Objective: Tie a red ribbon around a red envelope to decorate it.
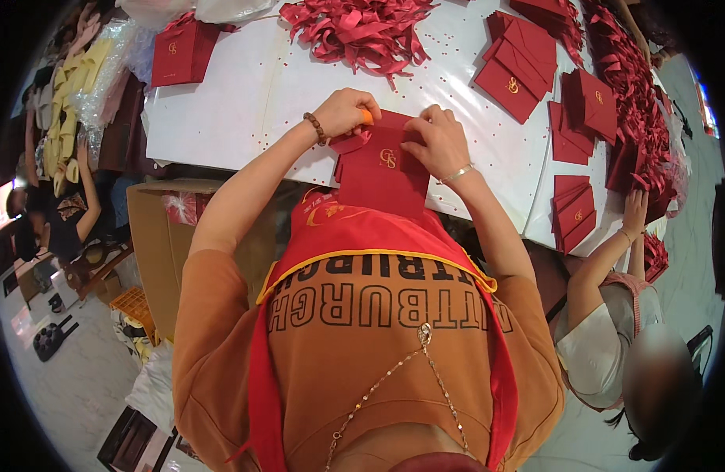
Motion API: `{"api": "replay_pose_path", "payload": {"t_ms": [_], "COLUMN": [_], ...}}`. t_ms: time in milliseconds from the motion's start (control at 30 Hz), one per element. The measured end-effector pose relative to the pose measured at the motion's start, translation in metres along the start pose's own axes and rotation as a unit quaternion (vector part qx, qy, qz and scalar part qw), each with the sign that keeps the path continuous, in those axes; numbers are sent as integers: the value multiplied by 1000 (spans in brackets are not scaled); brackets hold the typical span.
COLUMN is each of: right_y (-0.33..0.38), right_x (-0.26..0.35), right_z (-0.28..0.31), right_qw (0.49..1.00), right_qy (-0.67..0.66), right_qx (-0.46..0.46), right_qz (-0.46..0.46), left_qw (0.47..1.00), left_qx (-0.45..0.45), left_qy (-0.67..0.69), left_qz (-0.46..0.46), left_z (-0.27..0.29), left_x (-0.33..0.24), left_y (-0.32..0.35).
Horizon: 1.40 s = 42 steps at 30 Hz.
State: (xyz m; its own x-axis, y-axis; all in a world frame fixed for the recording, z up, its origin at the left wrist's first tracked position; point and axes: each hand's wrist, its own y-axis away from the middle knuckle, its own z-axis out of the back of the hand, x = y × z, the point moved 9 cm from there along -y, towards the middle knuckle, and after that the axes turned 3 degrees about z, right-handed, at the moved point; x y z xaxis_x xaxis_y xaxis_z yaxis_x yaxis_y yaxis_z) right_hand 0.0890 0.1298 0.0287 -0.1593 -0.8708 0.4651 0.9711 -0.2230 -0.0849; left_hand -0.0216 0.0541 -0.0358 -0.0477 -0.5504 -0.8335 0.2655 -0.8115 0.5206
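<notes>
A flat red paper bag (pixel 384 177) with a gold emblem lies at the table's near edge, on top of other red bags that show at its left side. My left hand (pixel 345 115) is closed at the bag's upper left corner. Something small and orange (pixel 368 117) shows at its fingertips; whether it is worn or held I cannot tell. A red ribbon (pixel 352 142) loops out just below these fingers. With thumb and fingers bent together, my right hand (pixel 441 141) grips the bag's upper right edge.
A heap of red ribbons (pixel 358 35) lies beyond my hands on the white table (pixel 244 110). One red bag (pixel 183 53) stands far left; stacks of red bags (pixel 520 67) lie right. A cardboard box (pixel 158 252) is below left. Another person (pixel 614 330) works at the right.
</notes>
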Motion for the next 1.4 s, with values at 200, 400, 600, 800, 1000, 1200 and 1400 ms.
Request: {"api": "replay_pose_path", "payload": {"t_ms": [200, 400, 600, 800, 1000, 1200, 1400], "right_y": [22, 38, 35, 37, 37, 36, 31], "right_x": [-39, -62, -50, -53, -51, -45, -38], "right_z": [-20, -51, -45, -55, -51, -42, -41], "right_qw": [964, 876, 876, 860, 881, 886, 870], "right_qy": [-229, -409, -412, -450, -415, -408, -449], "right_qx": [0, 21, 64, 42, 23, 16, -8], "right_qz": [-135, -255, -243, -236, -227, -221, -205], "left_qw": [996, 965, 970, 973, 990, 978, 990], "left_qx": [-10, -173, -126, -141, -108, -161, -121], "left_qy": [61, -48, -111, -98, -43, -66, 71], "left_qz": [-63, -193, -175, -153, -73, -112, -23], "left_z": [-8, -11, -46, -47, -49, -47, -41], "left_x": [-11, -56, -39, -39, -22, -22, -22], "left_y": [4, 44, 37, 33, 26, 26, 29]}}
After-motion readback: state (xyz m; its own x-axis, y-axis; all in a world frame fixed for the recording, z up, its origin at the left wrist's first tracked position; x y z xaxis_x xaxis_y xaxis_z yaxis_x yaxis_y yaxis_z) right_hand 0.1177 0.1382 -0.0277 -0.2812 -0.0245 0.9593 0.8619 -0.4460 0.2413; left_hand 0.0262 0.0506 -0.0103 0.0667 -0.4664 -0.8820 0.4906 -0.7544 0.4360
